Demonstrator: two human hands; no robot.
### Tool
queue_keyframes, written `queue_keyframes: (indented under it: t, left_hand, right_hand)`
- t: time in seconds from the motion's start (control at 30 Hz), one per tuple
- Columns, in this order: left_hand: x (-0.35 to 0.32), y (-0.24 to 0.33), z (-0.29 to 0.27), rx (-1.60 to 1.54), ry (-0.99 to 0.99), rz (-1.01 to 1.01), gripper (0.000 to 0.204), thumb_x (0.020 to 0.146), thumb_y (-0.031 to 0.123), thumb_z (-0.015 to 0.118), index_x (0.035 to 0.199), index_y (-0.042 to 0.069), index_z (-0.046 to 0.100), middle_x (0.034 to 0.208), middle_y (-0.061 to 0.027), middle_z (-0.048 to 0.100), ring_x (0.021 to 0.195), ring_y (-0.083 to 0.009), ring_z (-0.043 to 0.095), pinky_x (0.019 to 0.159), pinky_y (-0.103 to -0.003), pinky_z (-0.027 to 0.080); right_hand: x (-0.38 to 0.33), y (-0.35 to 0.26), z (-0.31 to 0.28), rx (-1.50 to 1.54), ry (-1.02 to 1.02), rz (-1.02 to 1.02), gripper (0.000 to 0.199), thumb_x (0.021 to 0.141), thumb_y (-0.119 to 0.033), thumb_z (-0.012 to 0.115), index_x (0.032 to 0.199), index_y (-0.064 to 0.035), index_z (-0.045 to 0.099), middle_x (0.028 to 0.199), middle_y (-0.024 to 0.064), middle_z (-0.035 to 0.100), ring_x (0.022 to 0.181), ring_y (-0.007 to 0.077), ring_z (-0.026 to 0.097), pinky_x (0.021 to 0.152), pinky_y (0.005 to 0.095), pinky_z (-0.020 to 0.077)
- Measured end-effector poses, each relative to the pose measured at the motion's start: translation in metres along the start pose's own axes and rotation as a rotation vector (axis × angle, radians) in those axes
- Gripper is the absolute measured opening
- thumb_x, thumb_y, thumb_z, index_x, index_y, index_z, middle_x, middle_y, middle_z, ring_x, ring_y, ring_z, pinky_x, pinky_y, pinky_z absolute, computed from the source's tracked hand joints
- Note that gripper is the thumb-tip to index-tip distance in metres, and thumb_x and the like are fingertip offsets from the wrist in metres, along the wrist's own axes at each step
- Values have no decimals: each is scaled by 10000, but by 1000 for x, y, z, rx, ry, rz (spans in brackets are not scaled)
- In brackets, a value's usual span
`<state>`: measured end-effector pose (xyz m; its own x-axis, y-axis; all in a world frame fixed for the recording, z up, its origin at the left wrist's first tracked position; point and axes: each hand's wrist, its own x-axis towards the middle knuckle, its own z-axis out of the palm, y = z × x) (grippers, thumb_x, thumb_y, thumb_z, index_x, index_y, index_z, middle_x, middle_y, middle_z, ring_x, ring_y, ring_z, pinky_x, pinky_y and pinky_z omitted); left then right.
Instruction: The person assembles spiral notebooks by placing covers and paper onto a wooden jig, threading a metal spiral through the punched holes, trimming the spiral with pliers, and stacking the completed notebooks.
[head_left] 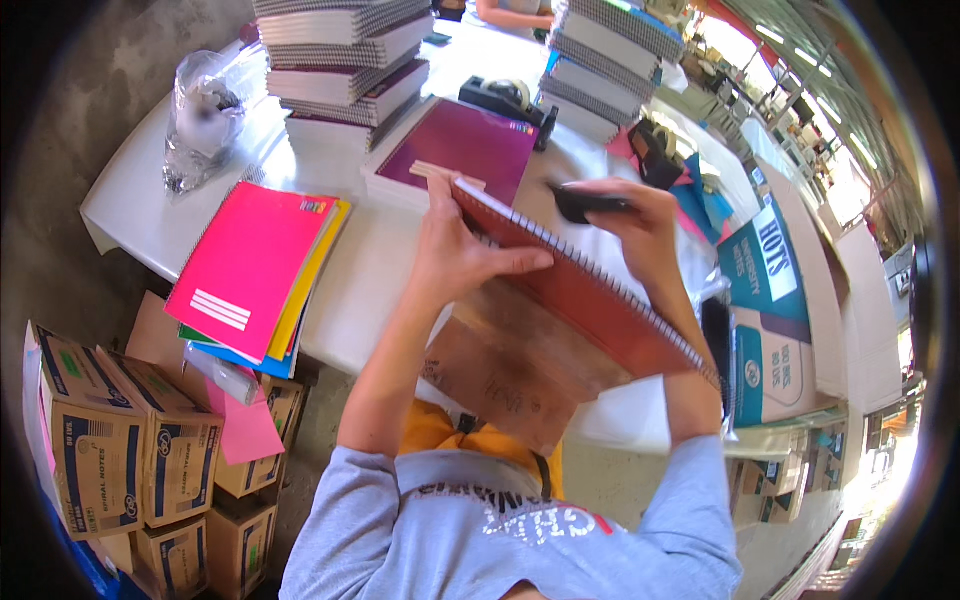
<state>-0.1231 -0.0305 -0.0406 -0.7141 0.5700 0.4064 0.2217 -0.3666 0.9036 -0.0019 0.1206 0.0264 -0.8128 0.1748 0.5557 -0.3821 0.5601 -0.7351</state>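
Note:
In front of me a spiral notebook (pixel 585 290) with a reddish-brown cover is held tilted, its coil edge facing up and right. My left hand (pixel 445 245) grips its far left end, thumb lying along the cover. A small black handheld tool (pixel 590 204) is closed in my right hand (pixel 645 215), just above the coil; its exact kind is unclear. Beyond my left hand, a purple notebook (pixel 465 150) tops a low pile. To the left lies a pink notebook (pixel 250 265) over yellow, green and blue ones.
Tall stacks of spiral notebooks (pixel 340 85) (pixel 600 75) rise at the back. Black tape dispensers (pixel 500 98) (pixel 655 155) stand near them. A clear plastic bag (pixel 205 115) lies back left. Cartons (pixel 95 450) fill the lower left; a printed carton (pixel 770 310) stands right. Another person's arm (pixel 515 14) shows far off.

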Motion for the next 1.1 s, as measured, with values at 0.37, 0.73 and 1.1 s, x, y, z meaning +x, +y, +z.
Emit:
queue_keyframes:
  t: [0.37, 0.73, 1.1]
  left_hand:
    - [7, -20, -7, -103, -41, -2, 754, 501, 110, 892, 957, 96, 292, 821, -23, 456, 662, -102, 491, 442, -212, 453]
    - [3, -14, -22, 396, -185, 85, 778, 571, 278, 865, 1086, 25, 339, 883, -57, 515, 816, -150, 533, 714, -257, 470]
    - [28, 25, 2, -126, 233, 211, 175, 865, 193, 624, 799, 33, 597, 736, 7, 559, 669, -54, 480, 585, -197, 379]
  right_hand:
    - [20, 4, 13, -89, -184, -208, 338, 686, 110, 537, 971, -5, 677, 914, 134, 675, 810, 193, 652, 731, 274, 507]
    - [37, -17, 39, 130, -173, -398, 242, 753, 52, 569, 971, 15, 669, 881, 116, 676, 802, 193, 648, 748, 287, 501]
    - [-99, 133, -94, -988, 28, 503, 615, 706, -78, 584, 1297, -182, 455, 1252, 141, 486, 1085, 307, 517, 919, 409, 428]
